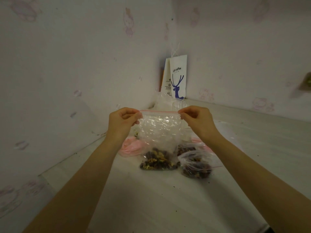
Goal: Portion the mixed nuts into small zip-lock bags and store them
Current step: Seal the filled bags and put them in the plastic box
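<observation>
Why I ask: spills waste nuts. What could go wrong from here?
The left hand and right hand pinch only the top corners of the clear red-strip zip-lock bag; I cannot tell if its middle is sealed, so the mixed nuts might spill later. Moving it could also nudge the filled clear bag lying beside it.

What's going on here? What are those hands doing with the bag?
A person is holding up a clear zip-lock bag, the left hand pinching one top corner and the right hand the other, along its red strip. Mixed nuts sit at the bottom. A second bag of nuts lies beside it on the white table, and a paper coffee bag stands in the corner.
</observation>
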